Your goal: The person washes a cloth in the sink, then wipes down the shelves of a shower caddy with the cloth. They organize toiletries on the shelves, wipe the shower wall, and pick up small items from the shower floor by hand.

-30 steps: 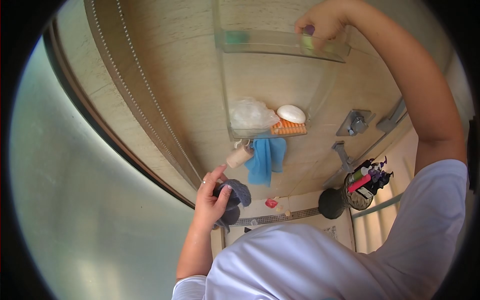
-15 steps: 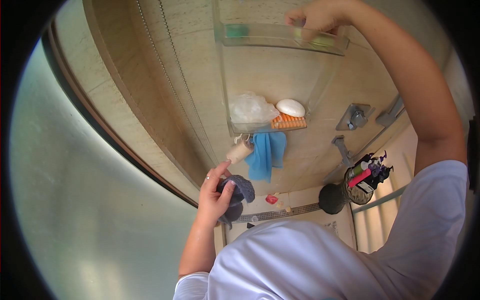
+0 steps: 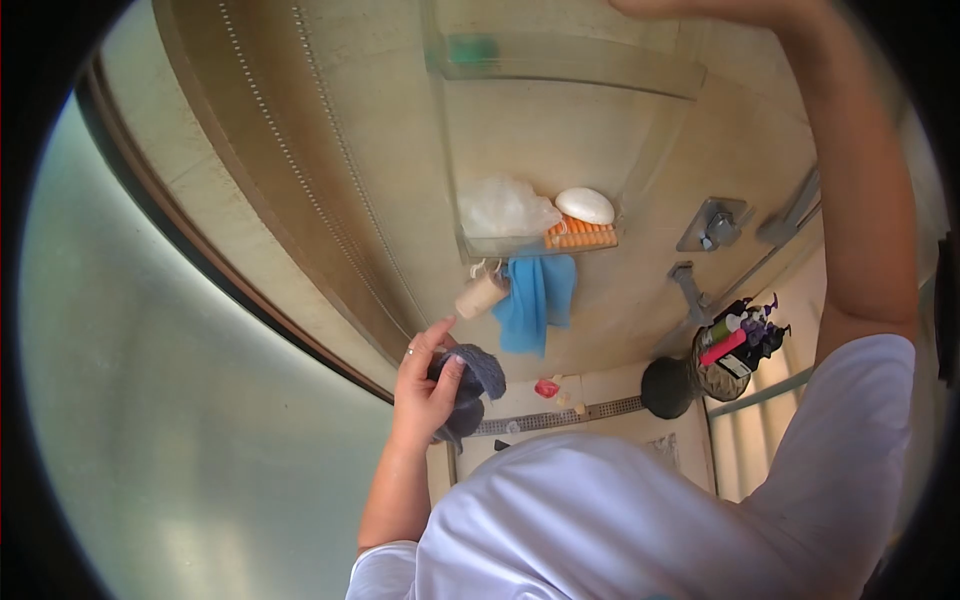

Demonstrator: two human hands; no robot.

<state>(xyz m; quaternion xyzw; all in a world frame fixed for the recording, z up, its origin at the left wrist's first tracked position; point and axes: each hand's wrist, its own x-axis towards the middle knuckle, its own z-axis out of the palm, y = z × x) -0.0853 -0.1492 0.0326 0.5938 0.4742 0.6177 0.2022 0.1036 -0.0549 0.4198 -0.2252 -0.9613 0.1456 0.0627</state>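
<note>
My left hand point(image 3: 425, 385) is closed around a dark grey washcloth point(image 3: 478, 372), fingers and thumb pinching its bunched folds. Just beyond my fingertips hangs a beige cylindrical scrubber point(image 3: 482, 295) on a cord. Beside it, a blue cloth point(image 3: 537, 300) drapes from the lower glass shelf point(image 3: 490, 246). At the top edge of the view, my right hand point(image 3: 700, 8) is raised above the upper glass shelf point(image 3: 600, 68). Most of its fingers are cut off, so what it may hold is hidden. A green item point(image 3: 472, 48) sits at that shelf's left end.
On the lower shelf are a clear plastic bag point(image 3: 508, 208), a white oval bar point(image 3: 585, 205) and an orange ribbed item point(image 3: 582, 233). A metal tap control point(image 3: 715, 228) juts from the wall. Pump bottles point(image 3: 745, 335) fill a basket at right. Bead chains point(image 3: 330, 130) hang at left.
My right hand has lifted up from the upper shelf toward the top edge. A yellow-green patch at that shelf's right end no longer shows. The left hand keeps its hold on the washcloth.
</note>
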